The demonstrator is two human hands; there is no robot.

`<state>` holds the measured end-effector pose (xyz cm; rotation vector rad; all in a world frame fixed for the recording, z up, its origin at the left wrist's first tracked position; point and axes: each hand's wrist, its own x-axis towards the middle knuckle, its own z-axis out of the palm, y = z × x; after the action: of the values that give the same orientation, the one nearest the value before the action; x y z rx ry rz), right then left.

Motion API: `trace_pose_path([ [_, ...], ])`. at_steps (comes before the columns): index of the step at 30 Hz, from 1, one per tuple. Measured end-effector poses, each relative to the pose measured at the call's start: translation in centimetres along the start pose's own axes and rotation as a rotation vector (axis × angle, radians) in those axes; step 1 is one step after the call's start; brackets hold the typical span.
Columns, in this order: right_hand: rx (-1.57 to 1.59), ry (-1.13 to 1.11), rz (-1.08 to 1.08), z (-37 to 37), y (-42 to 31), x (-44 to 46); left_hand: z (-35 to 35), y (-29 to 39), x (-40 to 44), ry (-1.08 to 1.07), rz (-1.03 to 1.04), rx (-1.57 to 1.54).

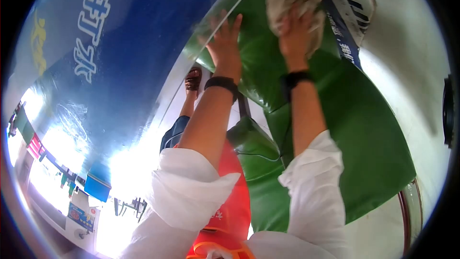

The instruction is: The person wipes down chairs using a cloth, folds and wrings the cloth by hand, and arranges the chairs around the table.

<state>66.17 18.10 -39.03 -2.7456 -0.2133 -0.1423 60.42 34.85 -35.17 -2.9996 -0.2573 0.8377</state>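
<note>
Under my right hand (293,38) is a beige cloth (314,0), pressed against the green padded seat (354,129); the fingers are slightly blurred. The cloth is bunched around the fingers and shows on both sides of them. My left hand (225,48) has its fingers spread, near the clear edge of the blue tabletop (139,33) and over the green padding. Some of its fingertips look hazy by that edge, and I cannot tell whether they touch it. Both wrists wear dark bands.
A white panel with dark lettering (352,0) stands beyond the cloth, beside a white wall (407,67). A foot in a dark sandal (193,79) is below the tabletop edge. A thin dark cable (261,155) crosses the lower green padding. A blue box (97,187) is at lower left.
</note>
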Motion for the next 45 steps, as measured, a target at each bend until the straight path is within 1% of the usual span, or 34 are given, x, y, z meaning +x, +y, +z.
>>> trace_pose_path([
  [2, -0.351, 0.001, -0.089, 2.2, 7.1, 2.7, 0.5, 0.1, -0.1, 0.014, 0.000, -0.006],
  [3, -0.457, -0.032, 0.014, 0.8, 7.4, 3.5, 0.4, 0.1, -0.1, 0.011, -0.009, -0.003],
  [4, -0.566, -0.065, 0.118, -0.9, 7.5, 4.3, -0.2, 0.0, 0.0, -0.038, -0.002, -0.002],
  [5, -0.379, -0.168, 0.248, -1.7, 9.0, 4.2, -0.5, 0.0, -0.1, -0.089, 0.008, -0.004],
  [6, -0.190, -0.265, 0.374, -2.3, 10.5, 4.1, -0.2, -0.2, 0.1, -0.081, 0.010, -0.009],
  [8, -0.162, -0.171, 0.411, -4.0, 11.5, 1.4, 1.1, -0.4, 0.4, -0.046, 0.003, -0.049],
  [9, -0.284, -0.201, 0.375, -3.1, 15.9, -1.3, 1.6, -0.5, 0.7, -0.015, 0.001, -0.089],
  [10, -0.410, -0.234, 0.339, -2.8, 19.7, -3.2, 1.8, -0.6, 0.3, 0.103, 0.042, -0.207],
  [11, -0.422, -0.235, 0.327, -3.8, 19.4, -3.1, 1.5, -0.3, 0.0, 0.103, 0.036, -0.223],
  [13, -0.272, -0.299, 0.706, -4.9, 18.2, -2.4, 0.7, 0.1, -0.2, 0.123, -0.001, 0.094],
  [14, -0.277, -0.297, 0.691, -4.6, 18.7, -1.3, -2.8, 0.2, -0.2, -0.193, -0.007, 0.012],
  [16, 0.044, -0.383, 0.617, -3.3, 19.5, 0.4, -2.3, -0.1, -0.2, -0.155, 0.001, -0.025],
  [18, 0.548, -0.289, 1.051, -4.0, 11.4, 5.2, -2.2, 0.3, -0.1, -0.113, 0.009, -0.072],
  [20, 0.202, -0.146, 0.207, 0.6, 14.1, 9.1, -2.3, 0.7, -0.1, -0.099, -0.026, 0.128],
  [22, 0.743, -0.029, 0.055, 3.5, 12.7, 12.1, -2.0, 0.8, 0.3, -0.092, -0.037, 0.081],
  [23, 0.749, -0.028, 0.062, 3.7, 11.6, 12.6, -1.8, 0.8, 0.4, -0.086, -0.042, 0.034],
  [25, 0.684, 0.021, 0.184, 3.1, 8.3, 13.9, -1.7, 0.8, 0.2, -0.111, -0.030, 0.047],
  [26, 0.686, 0.018, 0.191, 1.0, 6.3, 14.3, -1.7, 0.7, 0.2, -0.128, -0.019, 0.047],
  [27, 0.980, -0.132, 0.221, -2.4, 4.1, 14.4, -1.7, 0.7, 0.2, -0.131, -0.017, 0.049],
  [28, 1.271, -0.285, 0.246, -3.9, 2.3, 14.1, -1.8, 0.7, 0.3, -0.145, -0.017, 0.059],
  [30, 1.013, -0.241, 0.387, -1.4, -0.8, 13.1, -1.7, 0.9, 0.2, -0.162, -0.012, 0.065],
  [32, 1.286, -0.565, 0.166, -2.9, -3.9, 11.7, -0.7, 1.0, 0.1, -0.041, -0.022, 0.219],
  [33, 0.892, -0.220, -0.190, 0.3, -6.1, 9.1, 0.2, 0.9, 0.3, -0.036, -0.019, 0.214],
  [34, 0.469, 0.121, -0.516, 3.3, -7.3, 6.9, 1.9, 0.8, 0.8, -0.102, -0.049, 0.099],
  [35, 0.467, 0.128, -0.519, 2.9, -7.5, 7.2, 4.3, 0.6, 1.2, -0.168, -0.077, -0.013],
  [36, 0.392, 0.036, -0.527, 1.8, -8.1, 7.4, 5.5, 0.6, 1.2, 0.083, -0.147, -0.106],
  [37, 0.319, -0.057, -0.529, 0.7, -8.8, 7.3, 6.8, 0.5, 1.1, 0.083, -0.144, -0.100],
  [39, 0.169, -0.254, -0.523, -0.7, -9.6, 6.7, 0.1, -0.1, 0.2, -0.072, 0.037, 0.065],
  [40, 0.007, -0.124, -0.687, 0.4, -7.7, 8.0, -0.4, -0.3, 0.0, 0.004, 0.043, -0.054],
  [43, -0.059, -0.253, -0.411, 1.2, -5.5, 12.6, -0.1, -0.4, 0.0, 0.051, 0.043, -0.023],
  [44, -0.089, -0.282, -0.307, 1.1, -5.5, 13.4, 1.6, -0.8, 0.0, 0.238, 0.081, -0.186],
  [45, -0.116, -0.303, -0.218, 0.9, -5.7, 13.8, 1.2, -1.2, -0.4, 0.233, 0.083, -0.185],
])
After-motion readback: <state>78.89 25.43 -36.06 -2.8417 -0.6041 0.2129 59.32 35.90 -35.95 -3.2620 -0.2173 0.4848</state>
